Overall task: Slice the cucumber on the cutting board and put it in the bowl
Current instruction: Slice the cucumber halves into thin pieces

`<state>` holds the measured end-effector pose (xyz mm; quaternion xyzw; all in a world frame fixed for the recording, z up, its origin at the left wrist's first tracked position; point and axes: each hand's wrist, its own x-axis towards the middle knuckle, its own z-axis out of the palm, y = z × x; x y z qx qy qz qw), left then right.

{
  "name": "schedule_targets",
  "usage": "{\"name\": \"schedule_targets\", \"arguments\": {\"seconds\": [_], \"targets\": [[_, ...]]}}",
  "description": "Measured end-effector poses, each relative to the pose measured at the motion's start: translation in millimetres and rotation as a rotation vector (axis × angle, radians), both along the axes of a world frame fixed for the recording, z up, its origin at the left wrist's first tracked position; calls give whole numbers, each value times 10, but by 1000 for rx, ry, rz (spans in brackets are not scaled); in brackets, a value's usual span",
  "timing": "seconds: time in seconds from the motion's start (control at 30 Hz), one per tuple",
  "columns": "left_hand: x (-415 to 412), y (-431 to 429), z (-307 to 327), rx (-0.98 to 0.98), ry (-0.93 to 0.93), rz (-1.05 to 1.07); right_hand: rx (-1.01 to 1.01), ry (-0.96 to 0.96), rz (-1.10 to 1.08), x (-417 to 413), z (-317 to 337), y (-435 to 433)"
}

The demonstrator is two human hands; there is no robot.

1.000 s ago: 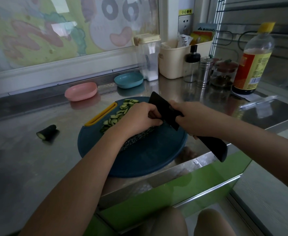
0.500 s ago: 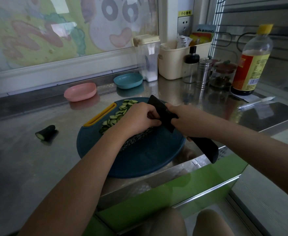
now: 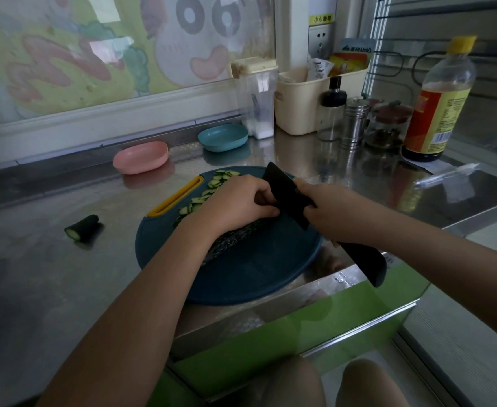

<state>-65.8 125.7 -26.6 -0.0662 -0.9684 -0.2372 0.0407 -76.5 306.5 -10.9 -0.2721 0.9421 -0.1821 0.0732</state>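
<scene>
Near the middle of the frame a round dark blue cutting board [image 3: 256,277] lies on the steel counter [image 3: 36,274], with its near edge at the counter's front lip. The right hand [image 3: 329,214] grips a black knife [image 3: 285,195], fingers wrapped round it where blade meets handle; the blade slants toward the upper left over the board and the handle juts to the lower right past the counter edge. The left hand [image 3: 235,204] sits just left of the blade with fingers curled down and knuckles against the flat of the blade. Whatever it holds is hidden under the palm, so its grip cannot be told. A row of thin cucumber slices [image 3: 209,190] lies on the board's upper left part, beside the yellow slot at the rim. A dark cucumber stub [image 3: 81,227] rests on the counter well to the left of the board, its pale cut face toward the lower left. Above the board, near the back wall, stand a pink bowl [image 3: 140,157] and, to its right, a blue bowl [image 3: 222,138], both apart from the board. At the right a bottle [image 3: 438,104] with a yellow cap stands, with a pen [image 3: 446,174] lying below it
</scene>
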Motion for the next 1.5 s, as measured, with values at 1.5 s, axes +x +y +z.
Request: {"name": "schedule_targets", "arguments": {"seconds": [1.5], "targets": [[15,-49,25,60,-72,-64,-5,-13,-15,-3,-41,-24]]}}
